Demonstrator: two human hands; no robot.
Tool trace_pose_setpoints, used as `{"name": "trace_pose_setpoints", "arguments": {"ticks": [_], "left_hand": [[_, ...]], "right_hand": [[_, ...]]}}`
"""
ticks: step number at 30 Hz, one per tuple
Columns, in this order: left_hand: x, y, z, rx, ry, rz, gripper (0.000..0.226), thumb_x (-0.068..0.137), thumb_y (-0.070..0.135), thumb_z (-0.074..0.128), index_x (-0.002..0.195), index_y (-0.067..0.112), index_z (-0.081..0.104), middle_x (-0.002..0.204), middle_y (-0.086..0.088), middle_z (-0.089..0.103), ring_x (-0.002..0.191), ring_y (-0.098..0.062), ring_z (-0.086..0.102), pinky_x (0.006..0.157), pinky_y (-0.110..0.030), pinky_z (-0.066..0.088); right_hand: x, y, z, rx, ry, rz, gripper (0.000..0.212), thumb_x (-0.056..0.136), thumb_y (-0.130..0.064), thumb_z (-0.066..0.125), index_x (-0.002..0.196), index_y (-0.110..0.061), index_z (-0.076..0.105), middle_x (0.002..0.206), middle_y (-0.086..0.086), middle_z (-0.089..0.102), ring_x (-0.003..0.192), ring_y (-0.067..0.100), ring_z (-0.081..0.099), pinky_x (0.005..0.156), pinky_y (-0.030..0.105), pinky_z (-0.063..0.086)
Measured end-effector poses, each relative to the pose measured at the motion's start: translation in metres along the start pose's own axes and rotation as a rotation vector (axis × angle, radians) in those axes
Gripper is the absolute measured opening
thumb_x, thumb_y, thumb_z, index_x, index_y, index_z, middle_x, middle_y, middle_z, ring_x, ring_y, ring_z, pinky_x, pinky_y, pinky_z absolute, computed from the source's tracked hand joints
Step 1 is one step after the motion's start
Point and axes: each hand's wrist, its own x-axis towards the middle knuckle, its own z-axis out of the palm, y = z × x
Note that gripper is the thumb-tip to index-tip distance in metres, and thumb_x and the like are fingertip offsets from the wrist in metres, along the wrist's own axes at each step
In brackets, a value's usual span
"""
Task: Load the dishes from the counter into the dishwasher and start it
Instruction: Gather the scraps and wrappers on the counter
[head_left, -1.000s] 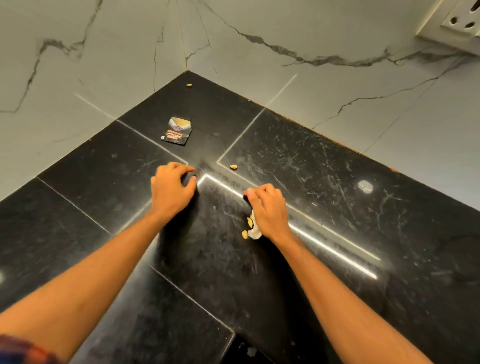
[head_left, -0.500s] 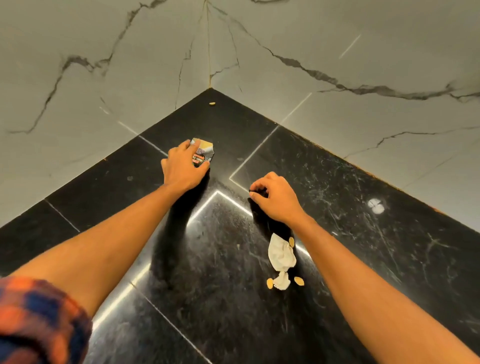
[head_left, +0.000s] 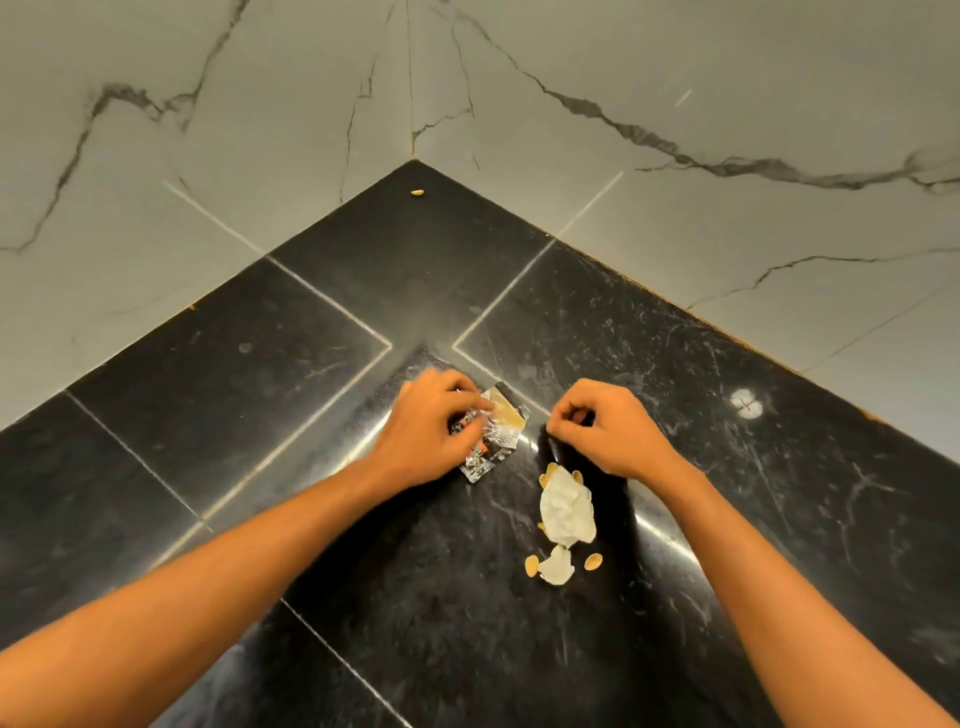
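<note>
L hand (head_left: 415, 436) fingers pinch foil wrapper (head_left: 493, 431) on desk (head_left: 260, 364), mid-desk. R hand (head_left: 608, 431) fingers curled narrow, holding nothing; crumpled tissue (head_left: 566, 509) just below.

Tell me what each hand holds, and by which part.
The left hand pinches the crumpled wrapper at its left edge. The right hand is curled; whether it holds anything cannot be told.

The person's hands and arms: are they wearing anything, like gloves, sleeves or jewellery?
Nothing shows on them. The left hand and the right hand are bare, with no gloves, rings or watch visible, and both forearms are uncovered right to the picture's lower edge. No sleeve is in view.
</note>
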Motion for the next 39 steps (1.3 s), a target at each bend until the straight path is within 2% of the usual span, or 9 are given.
{"name": "trace_pose_setpoints", "arguments": {"ticks": [5, 8, 12, 14, 20, 26, 29, 33, 39], "left_hand": [[0.037, -0.027, -0.035, 0.072, 0.244, -0.246, 0.018, 0.084, 0.037, 0.061, 0.094, 0.031, 0.076, 0.098, 0.009, 0.066, 0.097, -0.019, 0.059, 0.088, -0.042, 0.045], [0.061, -0.055, -0.061, 0.366, 0.141, -0.345, 0.038, 0.089, 0.049, 0.059, 0.123, 0.034, 0.068, 0.128, 0.003, 0.061, 0.125, -0.023, 0.05, 0.098, -0.046, 0.037], [0.07, -0.102, -0.084, 0.549, 0.02, -0.595, 0.078, 0.088, 0.078, 0.036, 0.154, 0.038, 0.029, 0.164, -0.003, 0.024, 0.152, -0.026, 0.015, 0.12, -0.06, 0.008], [0.067, -0.112, -0.081, 0.545, 0.016, -0.62, 0.083, 0.087, 0.083, 0.026, 0.156, 0.037, 0.022, 0.166, -0.002, 0.017, 0.154, -0.025, 0.01, 0.121, -0.06, 0.004], [0.071, -0.118, -0.076, 0.563, 0.047, -0.597, 0.08, 0.086, 0.083, 0.024, 0.155, 0.042, 0.024, 0.166, 0.001, 0.015, 0.154, -0.022, 0.006, 0.122, -0.058, 0.002], [0.074, -0.117, -0.077, 0.567, 0.041, -0.592, 0.08, 0.086, 0.083, 0.026, 0.156, 0.043, 0.021, 0.167, 0.003, 0.011, 0.154, -0.017, 0.001, 0.122, -0.057, 0.0], [0.076, -0.12, -0.077, 0.57, 0.033, -0.598, 0.081, 0.086, 0.083, 0.026, 0.156, 0.044, 0.019, 0.168, 0.003, 0.008, 0.154, -0.016, -0.001, 0.122, -0.056, -0.001], [0.074, -0.122, -0.079, 0.569, 0.026, -0.604, 0.082, 0.085, 0.084, 0.025, 0.156, 0.043, 0.019, 0.168, 0.003, 0.008, 0.155, -0.017, -0.001, 0.122, -0.058, -0.002], [0.077, -0.121, -0.081, 0.572, 0.03, -0.612, 0.084, 0.083, 0.085, 0.025, 0.155, 0.041, 0.023, 0.167, 0.0, 0.012, 0.154, -0.02, 0.005, 0.121, -0.06, 0.002]], "right_hand": [[0.025, 0.001, 0.007, 0.17, 0.197, 0.038, 0.008, 0.09, -0.023, 0.073, 0.084, -0.028, 0.073, 0.092, -0.011, 0.067, 0.083, 0.007, 0.063, 0.081, 0.033, 0.054], [0.051, -0.003, 0.014, 0.222, 0.238, 0.01, 0.011, 0.09, -0.022, 0.073, 0.095, -0.031, 0.074, 0.099, -0.011, 0.068, 0.093, 0.009, 0.063, 0.088, 0.034, 0.053], [0.111, -0.016, 0.02, 0.092, 0.231, -0.121, 0.022, 0.089, -0.022, 0.07, 0.11, -0.025, 0.075, 0.11, -0.007, 0.067, 0.105, 0.015, 0.06, 0.097, 0.038, 0.049], [0.151, -0.022, 0.017, 0.0, 0.199, -0.187, 0.032, 0.088, -0.023, 0.069, 0.12, -0.023, 0.072, 0.121, -0.002, 0.066, 0.113, 0.02, 0.059, 0.1, 0.036, 0.046], [0.272, -0.051, 0.025, -0.087, 0.161, -0.237, 0.052, 0.093, -0.018, 0.06, 0.145, -0.019, 0.053, 0.151, 0.0, 0.049, 0.138, 0.027, 0.042, 0.115, 0.038, 0.036], [0.35, -0.095, 0.04, -0.271, 0.058, -0.185, 0.067, 0.097, -0.021, 0.048, 0.16, -0.022, 0.025, 0.168, -0.004, 0.017, 0.15, 0.03, 0.021, 0.119, 0.052, 0.029], [0.37, -0.107, 0.047, -0.353, 0.076, -0.104, 0.055, 0.1, -0.029, 0.043, 0.154, -0.019, 0.036, 0.162, -0.001, 0.031, 0.145, 0.031, 0.028, 0.113, 0.053, 0.036], [0.367, -0.102, 0.054, -0.322, 0.234, -0.183, 0.027, 0.098, -0.019, 0.052, 0.117, -0.01, 0.07, 0.128, 0.008, 0.061, 0.12, 0.032, 0.055, 0.099, 0.045, 0.051], [0.288, -0.076, 0.028, -0.212, 0.167, -0.255, 0.025, 0.093, -0.007, 0.06, 0.106, -0.017, 0.079, 0.108, -0.003, 0.073, 0.104, 0.016, 0.066, 0.093, 0.025, 0.049]]}}
